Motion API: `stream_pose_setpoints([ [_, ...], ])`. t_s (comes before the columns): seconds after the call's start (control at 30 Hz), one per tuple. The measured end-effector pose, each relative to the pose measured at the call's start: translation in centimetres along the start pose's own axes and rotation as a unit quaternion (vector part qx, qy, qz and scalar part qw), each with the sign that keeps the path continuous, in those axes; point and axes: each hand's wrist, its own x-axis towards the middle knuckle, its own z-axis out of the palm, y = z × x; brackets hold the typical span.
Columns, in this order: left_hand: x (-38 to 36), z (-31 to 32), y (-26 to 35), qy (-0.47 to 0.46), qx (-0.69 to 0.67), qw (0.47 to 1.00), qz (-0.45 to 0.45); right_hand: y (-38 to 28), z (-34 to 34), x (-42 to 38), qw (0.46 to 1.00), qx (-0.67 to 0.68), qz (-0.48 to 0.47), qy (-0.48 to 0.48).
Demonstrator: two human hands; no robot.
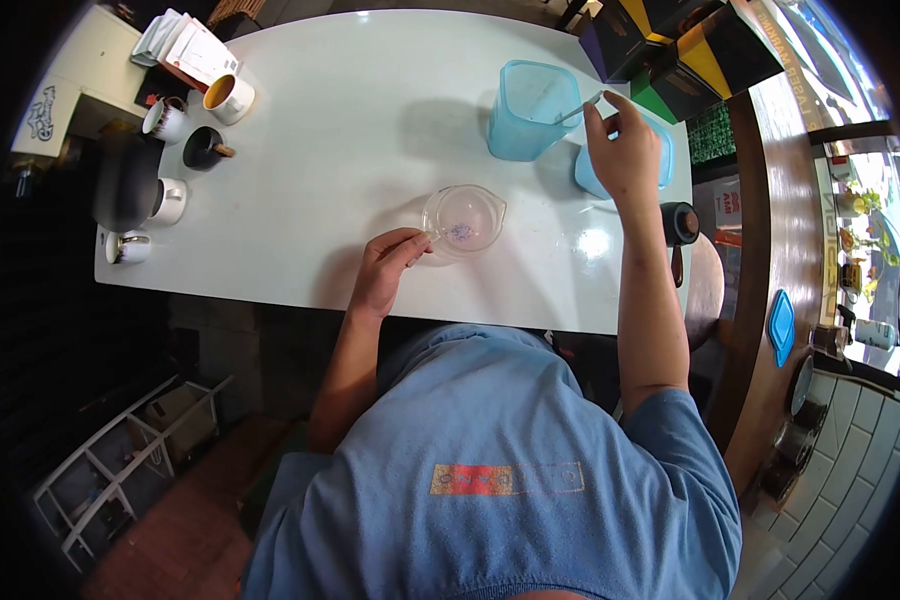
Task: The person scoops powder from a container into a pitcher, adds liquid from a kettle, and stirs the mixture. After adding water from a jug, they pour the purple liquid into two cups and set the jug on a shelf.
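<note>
We note the right hand [625, 150] pinching 1 thin spoon [580, 108] over the blue container [530, 108], far right of the glass bowl [465, 220], whose near-left rim the left hand [385, 270] pinches.

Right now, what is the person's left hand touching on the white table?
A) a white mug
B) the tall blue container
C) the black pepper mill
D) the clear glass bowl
D: the left hand grips the rim of the clear glass bowl, while the right hand holds a thin utensil by the tall blue container.
</note>
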Motion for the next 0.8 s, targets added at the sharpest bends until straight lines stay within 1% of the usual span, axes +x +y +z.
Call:
stream_pose_setpoints([
  [0.07, 0.3, -0.1, -0.2, -0.012, 0.0, 1.0, -0.011, -0.3, -1.5, -1.0, 0.999, 0.006, 0.031, -0.004],
  [0.13, 1.0, -0.3, -0.6, -0.047, -0.008, 0.998, -0.029, -0.6, -2.9, -2.3, 0.997, 0.054, 0.055, 0.029],
  [0.17, 1.3, -0.3, -0.6, -0.054, -0.005, 0.998, -0.038, -0.4, -3.7, -3.1, 0.993, 0.08, 0.069, 0.056],
  [0.2, 1.6, -0.2, -0.6, -0.081, 0.009, 0.996, -0.045, -0.1, -4.5, -4.0, 0.989, 0.078, 0.062, 0.106],
  [0.23, 1.9, 0.0, -0.5, -0.109, 0.022, 0.992, -0.053, 0.7, -5.0, -5.0, 0.98, 0.093, 0.09, 0.151],
  [0.27, 2.1, 0.3, -0.5, -0.118, 0.024, 0.991, -0.063, 1.8, -5.7, -6.1, 0.968, 0.107, 0.116, 0.196],
  [0.33, 2.5, 1.3, -0.2, -0.135, 0.03, 0.988, -0.071, 3.5, -7.5, -8.2, 0.951, -0.041, 0.181, 0.246],
  [0.37, 2.6, 1.6, -0.2, -0.141, 0.031, 0.986, -0.08, 5.2, -8.3, -9.6, 0.938, -0.122, 0.223, 0.234],
  [0.4, 2.7, 2.1, -0.1, -0.146, 0.03, 0.985, -0.087, 7.6, -9.0, -11.1, 0.932, -0.206, 0.192, 0.228],
  [0.43, 2.9, 2.6, -0.2, -0.151, 0.029, 0.984, -0.093, 8.8, -9.5, -12.5, 0.908, -0.305, 0.219, 0.188],
  [0.47, 3.1, 3.0, -0.5, -0.159, 0.031, 0.982, -0.097, 9.8, -10.0, -13.8, 0.872, -0.399, 0.244, 0.146],
  [0.53, 3.6, 3.5, -1.2, -0.18, 0.034, 0.978, -0.101, 12.3, -10.8, -15.4, 0.871, -0.367, 0.316, 0.083],
  [0.57, 3.9, 3.9, -1.5, -0.189, 0.036, 0.976, -0.1, 14.2, -11.1, -16.0, 0.902, -0.282, 0.321, 0.064],
  [0.6, 4.2, 4.3, -1.7, -0.196, 0.032, 0.974, -0.106, 14.4, -11.2, -16.2, 0.92, -0.181, 0.345, 0.043],
  [0.63, 4.5, 4.9, -1.9, -0.202, 0.03, 0.973, -0.112, 15.6, -10.8, -16.6, 0.925, -0.102, 0.364, 0.036],
  [0.67, 4.4, 5.4, -2.0, -0.207, 0.033, 0.971, -0.112, 16.4, -10.3, -17.0, 0.924, -0.02, 0.38, 0.025],
  [0.73, 4.3, 6.5, -2.2, -0.195, 0.012, 0.973, -0.125, 15.3, -10.6, -16.3, 0.913, 0.052, 0.403, -0.043],
  [0.8, 4.3, 7.8, -2.4, -0.184, 0.012, 0.975, -0.124, 14.6, -10.1, -15.9, 0.896, 0.107, 0.428, -0.045],
])
